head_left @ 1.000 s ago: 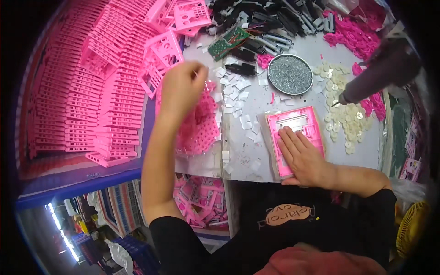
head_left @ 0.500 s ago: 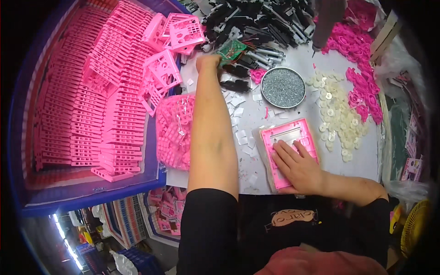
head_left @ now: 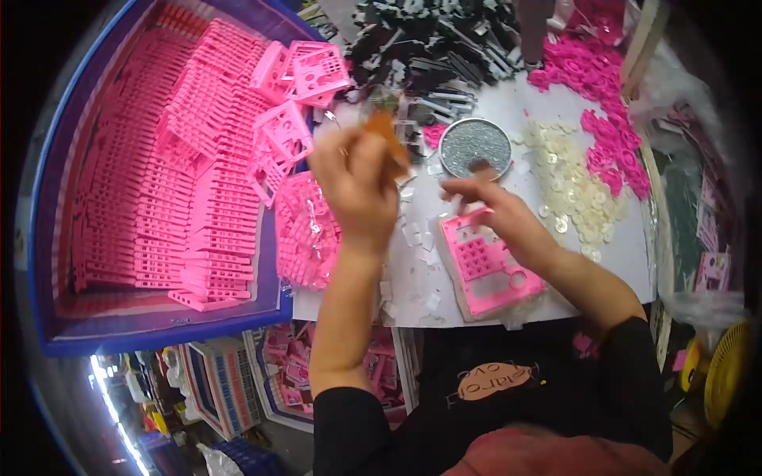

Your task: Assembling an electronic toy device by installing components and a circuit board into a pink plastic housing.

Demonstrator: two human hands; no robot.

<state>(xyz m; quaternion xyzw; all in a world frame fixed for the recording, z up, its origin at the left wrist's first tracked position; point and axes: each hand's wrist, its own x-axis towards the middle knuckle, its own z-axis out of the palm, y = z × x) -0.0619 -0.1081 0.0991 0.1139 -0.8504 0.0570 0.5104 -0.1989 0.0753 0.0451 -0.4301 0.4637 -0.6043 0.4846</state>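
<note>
My left hand (head_left: 355, 190) is raised above the table beside the bag of pink parts, its fingers closed round a flat orange-brown piece (head_left: 386, 136), blurred by motion. My right hand (head_left: 516, 226) is over the top right part of a pink plastic casing (head_left: 496, 274), its fingers apart and partly blurred. A small brown patch shows by its fingertips, too smeared to identify. The casing has a grid of small keys and a round hole, and lies on a beige, plastic-wrapped block (head_left: 454, 274). Whether the right fingers touch the casing I cannot tell.
At left stands a blue crate (head_left: 159, 337) packed with pink casings. A clear bag of pink parts (head_left: 305, 238) lies beside it. Beyond are black parts (head_left: 429, 47), a round dish of small screws (head_left: 476, 147), whitish discs (head_left: 567, 186) and dark pink parts (head_left: 615, 151).
My left hand has drawn back toward me from the green circuit board, now with the orange-brown piece. My right hand has lifted off the casing's hollow side; a keyed face shows there now.
</note>
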